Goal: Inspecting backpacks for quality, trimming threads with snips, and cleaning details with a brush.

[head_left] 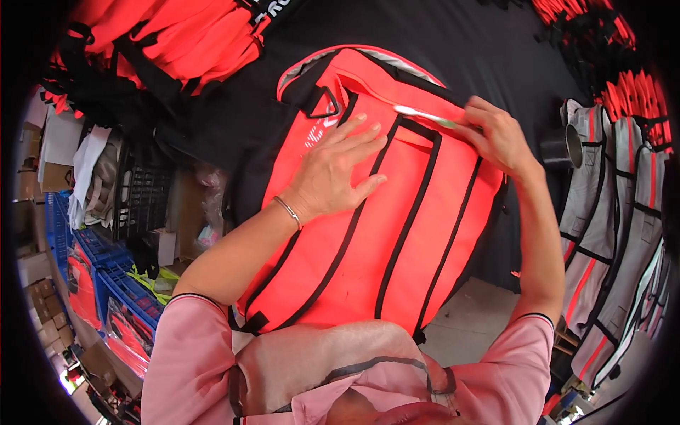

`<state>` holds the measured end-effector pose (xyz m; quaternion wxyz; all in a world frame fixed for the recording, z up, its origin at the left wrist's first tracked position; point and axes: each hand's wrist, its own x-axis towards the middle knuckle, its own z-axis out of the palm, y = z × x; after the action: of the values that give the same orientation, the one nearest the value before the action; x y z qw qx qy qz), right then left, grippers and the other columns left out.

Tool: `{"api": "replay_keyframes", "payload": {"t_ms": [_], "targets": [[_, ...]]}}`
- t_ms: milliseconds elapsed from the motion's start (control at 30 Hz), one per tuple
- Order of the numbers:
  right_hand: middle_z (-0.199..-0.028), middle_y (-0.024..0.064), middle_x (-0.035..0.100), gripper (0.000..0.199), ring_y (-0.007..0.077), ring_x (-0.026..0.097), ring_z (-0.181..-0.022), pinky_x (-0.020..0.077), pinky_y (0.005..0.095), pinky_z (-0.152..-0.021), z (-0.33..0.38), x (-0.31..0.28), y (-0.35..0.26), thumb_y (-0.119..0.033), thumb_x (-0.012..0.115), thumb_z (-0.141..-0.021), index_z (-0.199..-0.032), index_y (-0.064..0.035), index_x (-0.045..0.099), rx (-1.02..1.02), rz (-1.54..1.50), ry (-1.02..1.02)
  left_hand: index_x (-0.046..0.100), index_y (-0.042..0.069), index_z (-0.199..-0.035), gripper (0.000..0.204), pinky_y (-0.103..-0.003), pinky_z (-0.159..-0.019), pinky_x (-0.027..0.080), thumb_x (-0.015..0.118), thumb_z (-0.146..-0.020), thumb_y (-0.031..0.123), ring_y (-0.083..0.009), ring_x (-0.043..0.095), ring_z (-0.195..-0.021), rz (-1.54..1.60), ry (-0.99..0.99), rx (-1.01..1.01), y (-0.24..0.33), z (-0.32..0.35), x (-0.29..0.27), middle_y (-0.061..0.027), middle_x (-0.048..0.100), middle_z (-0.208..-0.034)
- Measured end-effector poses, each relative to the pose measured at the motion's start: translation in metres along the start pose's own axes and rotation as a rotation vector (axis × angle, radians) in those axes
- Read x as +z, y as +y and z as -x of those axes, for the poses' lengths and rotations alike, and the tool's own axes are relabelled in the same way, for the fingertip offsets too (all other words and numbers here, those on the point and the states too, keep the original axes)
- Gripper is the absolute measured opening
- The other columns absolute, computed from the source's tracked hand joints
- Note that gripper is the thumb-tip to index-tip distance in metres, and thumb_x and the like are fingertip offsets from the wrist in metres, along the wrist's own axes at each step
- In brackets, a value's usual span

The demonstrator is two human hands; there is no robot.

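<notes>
Bag (379,234) lies on the table (510,60), long axis running near to far; left hand (331,166)'s grip is spread over it, while right hand (498,138)'s, at its upper right, pinches a white tool (419,113) pointing left.

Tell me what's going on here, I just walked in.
A person in a pink short-sleeved shirt is handling a large red-orange bag with black trim on a black work surface. The left hand rests on it, fingers spread. The right hand holds a slim white-and-green object near the bag's upper edge; blur hides what it is. More red-orange fabric pieces lie heaped at upper left.
</notes>
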<state>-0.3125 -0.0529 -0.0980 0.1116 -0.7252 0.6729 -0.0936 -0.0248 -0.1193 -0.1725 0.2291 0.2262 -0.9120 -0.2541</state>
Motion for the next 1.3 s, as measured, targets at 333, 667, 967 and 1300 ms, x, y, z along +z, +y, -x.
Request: {"api": "replay_keyframes", "payload": {"t_ms": [333, 667, 967, 1300], "targets": [[-0.09, 0.0086, 0.058, 0.02, 0.0321, 0.061, -0.082, 0.0484, 0.041, -0.069, 0.025, -0.018, 0.005, -0.023, 0.064, -0.089, -0.088, -0.0029, 0.063, 0.074, 0.115, 0.07, 0.064, 0.005, -0.125, 0.049, -0.041, -0.11, 0.038, 0.074, -0.081, 0.025, -0.0311, 0.042, -0.136, 0.028, -0.009, 0.066, -0.001, -0.004, 0.003, -0.0132, 0.059, -0.133], [-0.085, 0.0119, 0.063, 0.014, 0.0221, 0.061, -0.075, 0.0475, 0.0336, -0.069, 0.197, -0.001, 0.063, -0.009, 0.064, -0.088, -0.099, -0.0003, 0.067, 0.635, -0.014, 0.635, 0.065, 0.006, -0.123, 0.044, -0.042, -0.109, 0.038, 0.075, -0.081, 0.015, -0.0333, 0.043, -0.135, -0.004, 0.02, 0.049, 0.002, -0.008, 0.006, -0.0144, 0.059, -0.133], [-0.09, 0.0167, 0.067, 0.025, 0.0271, 0.064, -0.073, 0.0504, 0.0359, -0.066, 0.248, 0.048, 0.073, -0.008, 0.058, -0.09, -0.111, 0.0012, 0.065, 1.062, -0.181, 0.755, 0.065, 0.006, -0.123, 0.042, -0.042, -0.109, 0.038, 0.074, -0.083, 0.016, -0.0322, 0.043, -0.135, -0.078, 0.054, 0.066, 0.003, -0.007, 0.006, -0.0129, 0.06, -0.133], [-0.1, 0.0214, 0.066, 0.039, 0.0336, 0.064, -0.095, 0.049, 0.0387, -0.085, 0.201, 0.026, 0.048, -0.026, 0.062, -0.091, -0.115, 0.0042, 0.062, 0.841, 0.063, 0.651, 0.065, 0.005, -0.123, 0.035, -0.041, -0.105, 0.039, 0.066, -0.087, 0.006, -0.0326, 0.051, -0.126, -0.398, 0.554, 0.22, -0.011, 0.011, -0.037, -0.0107, 0.06, -0.133]]}}
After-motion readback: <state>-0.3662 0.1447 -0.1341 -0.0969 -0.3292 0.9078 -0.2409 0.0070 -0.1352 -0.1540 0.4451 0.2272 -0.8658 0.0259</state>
